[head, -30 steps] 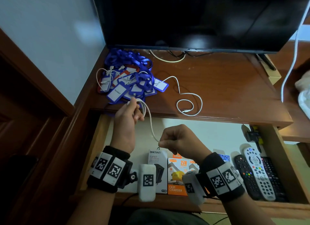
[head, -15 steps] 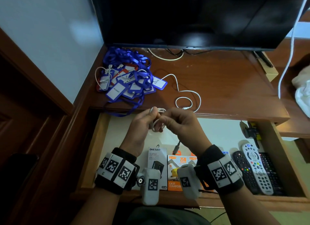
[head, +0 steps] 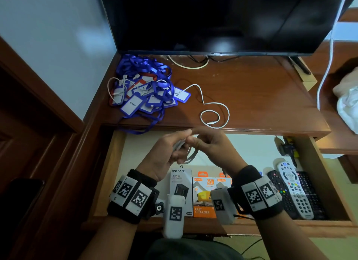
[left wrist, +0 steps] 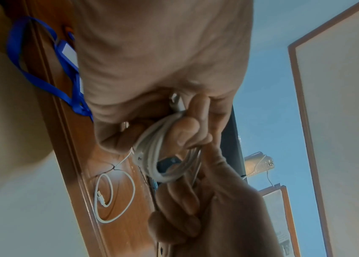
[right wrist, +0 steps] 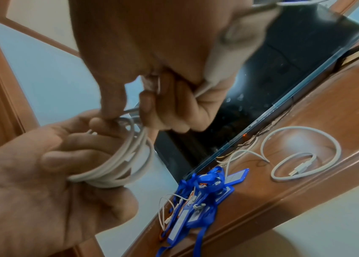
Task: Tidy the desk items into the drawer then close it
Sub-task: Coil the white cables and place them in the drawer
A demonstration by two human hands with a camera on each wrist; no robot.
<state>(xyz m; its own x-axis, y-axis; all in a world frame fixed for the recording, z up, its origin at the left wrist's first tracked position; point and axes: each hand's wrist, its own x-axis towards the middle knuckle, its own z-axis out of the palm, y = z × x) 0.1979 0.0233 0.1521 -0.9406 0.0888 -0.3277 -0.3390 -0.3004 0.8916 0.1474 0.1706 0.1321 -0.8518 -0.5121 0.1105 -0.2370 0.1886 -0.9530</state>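
Nearest the person, the open drawer [head: 108, 174] already holds charger boxes [head: 201, 194] along its front edge and several remote controls [head: 294, 194] at its right end. Just above it, both hands meet over the drawer's middle: the left hand [head: 164, 155] has its fingers curled round a bundle of white cable [right wrist: 117, 156] wound into several loops, and the right hand [head: 211, 145] pinches the loose end of that same cable beside the bundle, its fingers bent in close. The step in hand looks like coiling this cable so it can be stowed; the winding seems nearly finished, since little slack shows beyond the loops. The next move probably calls for tucking or holding the free end so the coil does not spring apart, then lowering it into a bare part of the drawer, left of or behind the boxes. Farther off, on the table [head: 261, 97], a second white cable [head: 215, 114] lies loosely looped near the front edge, and a heap of blue lanyards [head: 145, 89] with badge holders sits at the left, one strap hanging over the edge. Both remain to be put away before the drawer can be shut. Behind them stands a dark screen [head: 213, 19].
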